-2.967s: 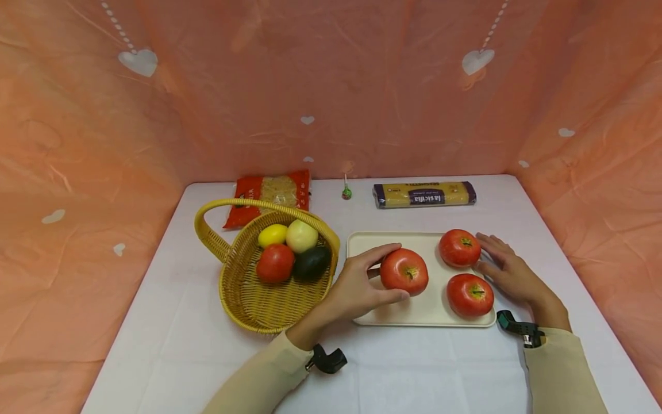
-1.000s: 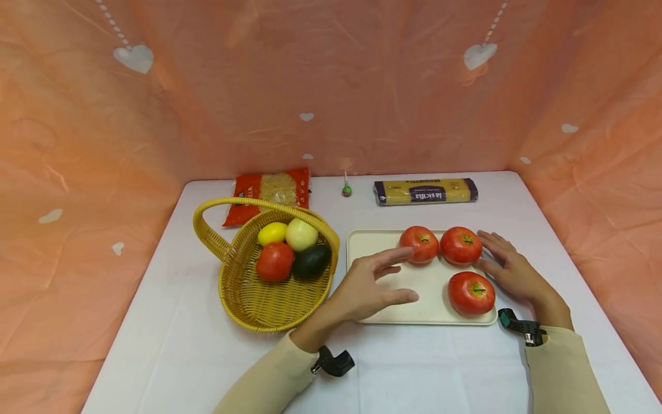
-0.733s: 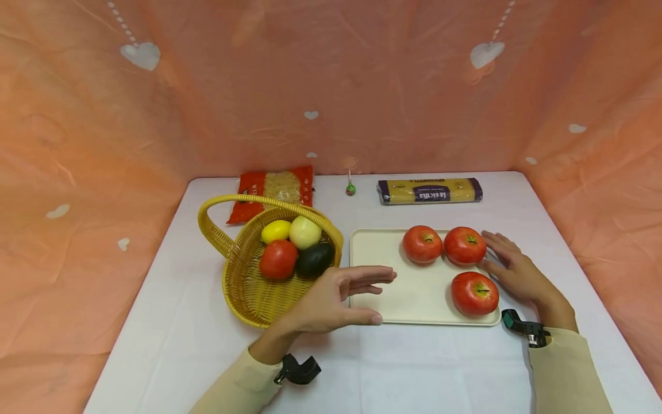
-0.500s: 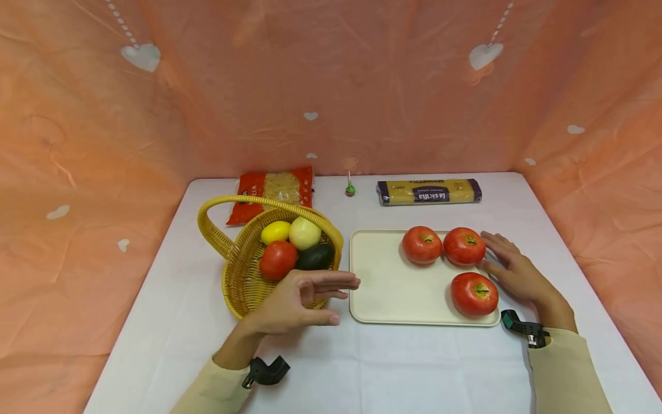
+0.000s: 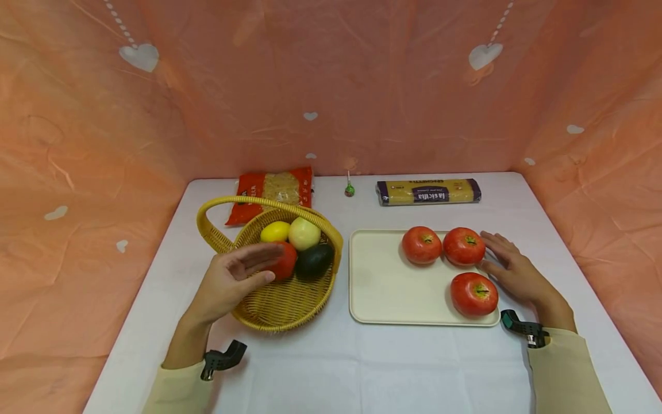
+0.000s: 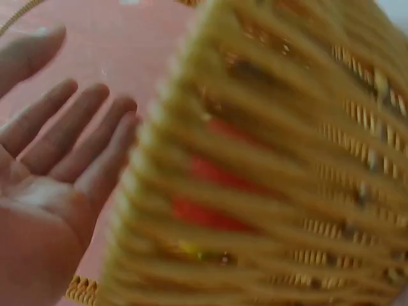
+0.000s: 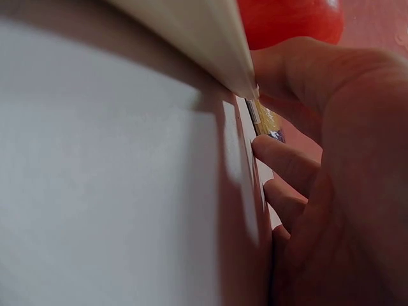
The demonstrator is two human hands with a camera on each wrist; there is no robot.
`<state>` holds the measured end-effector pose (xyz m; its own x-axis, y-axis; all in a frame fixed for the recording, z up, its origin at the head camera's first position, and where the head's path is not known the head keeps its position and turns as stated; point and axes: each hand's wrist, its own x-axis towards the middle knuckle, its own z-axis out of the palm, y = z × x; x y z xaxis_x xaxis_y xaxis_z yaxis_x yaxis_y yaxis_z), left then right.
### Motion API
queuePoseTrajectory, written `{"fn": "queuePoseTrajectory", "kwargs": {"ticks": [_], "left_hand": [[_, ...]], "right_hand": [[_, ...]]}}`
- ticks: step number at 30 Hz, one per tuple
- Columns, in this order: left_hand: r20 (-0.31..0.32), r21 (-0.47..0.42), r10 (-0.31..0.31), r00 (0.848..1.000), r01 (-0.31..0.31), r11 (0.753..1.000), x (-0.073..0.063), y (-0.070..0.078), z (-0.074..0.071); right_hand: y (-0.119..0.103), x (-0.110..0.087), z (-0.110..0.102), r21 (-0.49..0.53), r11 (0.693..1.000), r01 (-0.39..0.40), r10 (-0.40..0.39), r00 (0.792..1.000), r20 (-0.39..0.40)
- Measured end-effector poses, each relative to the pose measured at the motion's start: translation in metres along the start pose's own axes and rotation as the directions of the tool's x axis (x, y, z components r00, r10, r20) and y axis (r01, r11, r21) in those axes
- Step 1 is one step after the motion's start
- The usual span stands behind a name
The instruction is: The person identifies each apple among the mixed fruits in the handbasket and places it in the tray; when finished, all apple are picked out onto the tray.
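My left hand (image 5: pixel 222 284) hovers over the left side of a yellow wicker basket (image 5: pixel 281 310), its fingers extended and holding nothing. Its fingertips overlap a red tomato (image 5: pixel 287 264) in the head view. Beside that tomato lie a lemon (image 5: pixel 275 231), a pale onion (image 5: pixel 304 234) and a dark avocado (image 5: pixel 314 262). In the left wrist view, the palm is beside the wicker wall (image 6: pixel 255 185). My right hand (image 5: pixel 519 279) rests at the right edge of a cream tray (image 5: pixel 393 287), thumb against its rim in the right wrist view. Red apples sit on the tray: back middle (image 5: pixel 421 245), back right (image 5: pixel 464 246), front right (image 5: pixel 474 294).
Behind the basket lies a red pasta bag (image 5: pixel 281 187). A small lollipop (image 5: pixel 349 189) and a spaghetti packet (image 5: pixel 429 192) lie along the back of the white-covered table (image 5: pixel 414 368). The basket's tall handle (image 5: pixel 258 200) arches over its back. Orange cloth (image 5: pixel 331 86) encloses the sides and back.
My left hand held an apple over the tray, set it down at the back middle and let go. It then swung left to the basket. The right hand stayed put.
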<state>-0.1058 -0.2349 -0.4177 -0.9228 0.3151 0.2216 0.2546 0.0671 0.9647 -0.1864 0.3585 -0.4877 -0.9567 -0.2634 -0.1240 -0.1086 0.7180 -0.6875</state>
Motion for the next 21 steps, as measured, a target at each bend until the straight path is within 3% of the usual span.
{"fn": "queuePoseTrajectory", "kwargs": {"ticks": [4, 8, 10, 13, 15, 17, 21], "left_hand": [[-0.119, 0.2, -0.053, 0.991, 0.076, 0.977, 0.003, -0.005, -0.002], [-0.205, 0.375, -0.082, 0.975, 0.156, 0.914, 0.008, -0.009, 0.001], [-0.227, 0.452, -0.126, 0.966, 0.22, 0.864, 0.01, -0.009, 0.002], [-0.218, 0.552, -0.211, 0.953, 0.299, 0.779, 0.013, -0.01, 0.005], [-0.199, 0.607, -0.243, 0.949, 0.315, 0.729, 0.014, -0.011, 0.006], [-0.176, 0.639, -0.249, 0.952, 0.303, 0.707, 0.016, -0.012, 0.008], [-0.132, 0.659, -0.229, 0.965, 0.258, 0.707, 0.016, -0.013, 0.008]], "right_hand": [[-0.001, 0.0, 0.0, -0.003, 1.0, -0.001, 0.001, 1.0, 0.0], [-0.001, 0.0, 0.001, -0.002, 1.0, 0.001, -0.001, 1.0, -0.006], [0.0, 0.001, 0.001, 0.003, 1.0, 0.001, 0.0, 1.0, -0.008], [0.001, 0.001, 0.002, 0.007, 1.0, 0.009, -0.009, 1.0, -0.014], [0.002, 0.001, 0.002, 0.006, 1.0, 0.018, -0.018, 1.0, -0.019], [0.003, 0.001, 0.002, 0.005, 0.999, 0.033, -0.033, 0.999, -0.025], [0.003, 0.001, 0.002, 0.006, 0.999, 0.039, -0.038, 0.999, -0.027]]}}
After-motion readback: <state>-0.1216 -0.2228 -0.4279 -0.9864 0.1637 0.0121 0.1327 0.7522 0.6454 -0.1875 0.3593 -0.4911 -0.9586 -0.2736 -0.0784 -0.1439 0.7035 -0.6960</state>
